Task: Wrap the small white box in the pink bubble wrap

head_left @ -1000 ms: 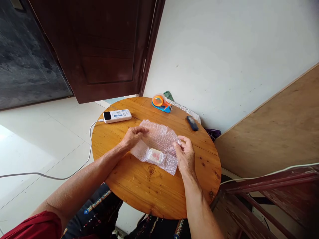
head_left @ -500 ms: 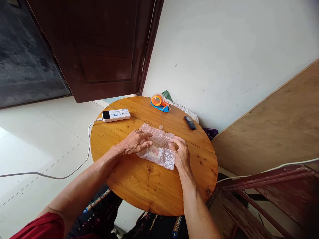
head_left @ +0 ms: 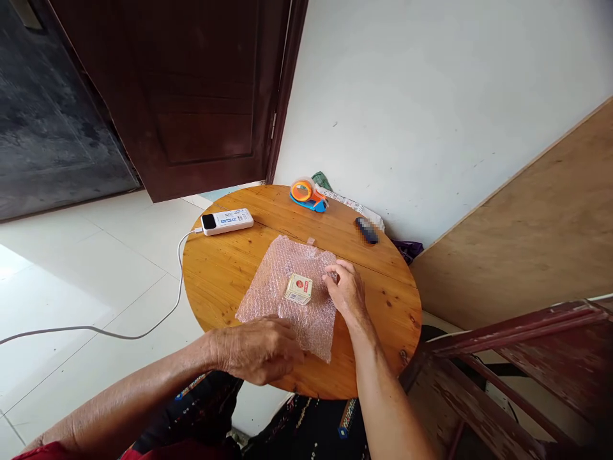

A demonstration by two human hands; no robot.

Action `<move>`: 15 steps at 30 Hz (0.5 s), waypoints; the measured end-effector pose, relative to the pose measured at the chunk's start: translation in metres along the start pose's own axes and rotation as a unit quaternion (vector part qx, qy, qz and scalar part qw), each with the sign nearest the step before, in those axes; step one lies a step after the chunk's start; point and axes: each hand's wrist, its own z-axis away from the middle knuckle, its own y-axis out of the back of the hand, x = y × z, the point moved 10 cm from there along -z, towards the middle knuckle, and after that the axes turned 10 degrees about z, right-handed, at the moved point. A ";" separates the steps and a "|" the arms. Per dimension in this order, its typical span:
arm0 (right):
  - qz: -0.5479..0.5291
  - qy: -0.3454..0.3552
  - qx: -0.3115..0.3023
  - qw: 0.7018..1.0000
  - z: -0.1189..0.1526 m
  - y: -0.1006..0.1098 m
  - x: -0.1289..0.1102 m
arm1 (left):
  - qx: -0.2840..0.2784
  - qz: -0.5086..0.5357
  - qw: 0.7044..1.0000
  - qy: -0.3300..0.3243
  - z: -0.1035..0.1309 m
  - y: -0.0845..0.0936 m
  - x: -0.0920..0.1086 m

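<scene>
A sheet of bubble wrap lies spread flat on the round wooden table. On its middle sits a small cream box with red print, uncovered. My right hand is at the wrap's right edge, its thumb and forefinger bent together over the film. Over the near edge of the wrap is my left hand, with fingers curled downward and smeared by motion; whether it touches the film cannot be seen.
An orange and blue tape dispenser stands at the table's far edge. A white power bank with a cable lies at the left. A dark, blurred-out object rests at the right. The wall rises behind.
The bubble wrap, folded over the box before, now lies opened out with the box exposed. My left hand has moved toward me; my right hand has stayed near the wrap's right edge.
</scene>
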 end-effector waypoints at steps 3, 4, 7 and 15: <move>-0.021 0.002 0.011 1.000 -0.002 0.008 -0.001 | 0.077 0.104 0.990 0.052 0.006 0.008 -0.022; -0.036 0.004 0.018 0.999 -0.004 0.014 -0.002 | 0.108 0.104 0.985 0.079 0.008 0.013 -0.030; -0.103 0.048 0.009 0.993 -0.004 0.029 -0.016 | 0.116 0.027 0.985 0.123 0.007 0.009 -0.039; -0.011 0.209 -0.095 0.973 0.033 0.034 -0.083 | 0.070 -0.161 0.967 0.184 -0.001 -0.020 -0.038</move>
